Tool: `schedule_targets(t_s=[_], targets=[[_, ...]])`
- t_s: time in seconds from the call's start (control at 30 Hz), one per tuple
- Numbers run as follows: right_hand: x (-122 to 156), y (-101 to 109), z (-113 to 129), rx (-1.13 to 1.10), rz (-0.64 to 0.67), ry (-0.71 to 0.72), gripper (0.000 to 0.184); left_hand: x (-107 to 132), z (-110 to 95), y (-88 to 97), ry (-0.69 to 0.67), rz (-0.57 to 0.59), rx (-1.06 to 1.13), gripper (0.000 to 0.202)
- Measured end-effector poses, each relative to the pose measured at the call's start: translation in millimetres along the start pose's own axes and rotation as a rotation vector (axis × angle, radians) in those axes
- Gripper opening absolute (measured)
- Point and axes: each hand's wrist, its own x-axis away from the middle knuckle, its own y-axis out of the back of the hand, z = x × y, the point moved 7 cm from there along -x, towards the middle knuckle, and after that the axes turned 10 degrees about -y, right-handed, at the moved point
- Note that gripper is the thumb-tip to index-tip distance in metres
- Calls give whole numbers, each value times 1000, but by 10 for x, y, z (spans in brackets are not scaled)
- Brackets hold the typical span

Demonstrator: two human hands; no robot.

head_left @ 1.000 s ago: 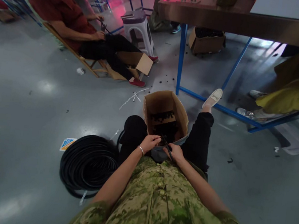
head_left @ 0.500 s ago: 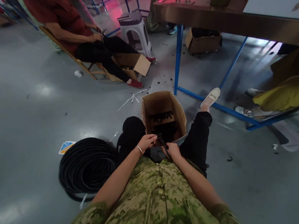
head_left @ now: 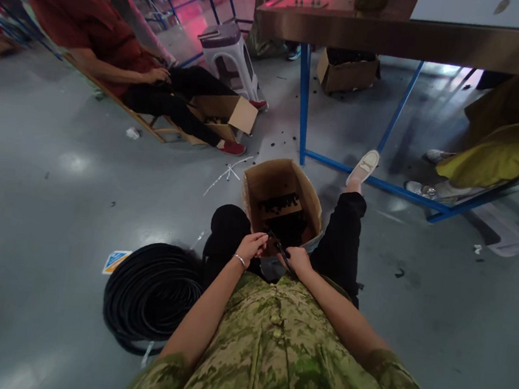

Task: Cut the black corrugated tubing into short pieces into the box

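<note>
I sit with an open cardboard box (head_left: 308, 191) between my knees; small black pieces lie in it. My left hand (head_left: 251, 245) is closed in a pinch at the box's near edge, on something dark that I cannot make out. My right hand (head_left: 299, 261) is closed round a thin black tool (head_left: 280, 247) that points toward the left hand. A coil of black hose (head_left: 150, 295) lies on the floor by my left leg.
A seated person in red (head_left: 115, 54) works at the upper left with a cardboard box (head_left: 227, 113) at their feet. A blue-legged table (head_left: 405, 35) stands ahead, another box (head_left: 347, 72) beneath it. A plastic stool (head_left: 230, 50) and white strips (head_left: 229, 171) are on the grey floor.
Both hands have stayed together at the box's near edge; the black tool has tilted slightly. The view has drifted a little to the right, shifting the scene leftward.
</note>
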Motion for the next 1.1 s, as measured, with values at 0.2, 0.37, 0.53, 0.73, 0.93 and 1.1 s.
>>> schedule_targets(t_s=[0.2,0.37,0.53,0.73,0.93,1.1], targets=[[-8,17,-21,-16,-2,8,32,-35,118,10,37,-30,-23,45],[-39,3,-88,-111,14,-19,30,-42,163,9,60,-46,-75,35],[-70,-38,-138,-167,40,-20,28,-31,132,-5,33,-35,-104,30],[-34,3,-103,-110,66,-6,27,-7,96,-47,21,-8,-143,32],[45,43,-55,29,28,34,31,56,63,-187,17,128,-45,50],[133,12,24,137,4,128,32,61,99,-212,57,108,-71,59]])
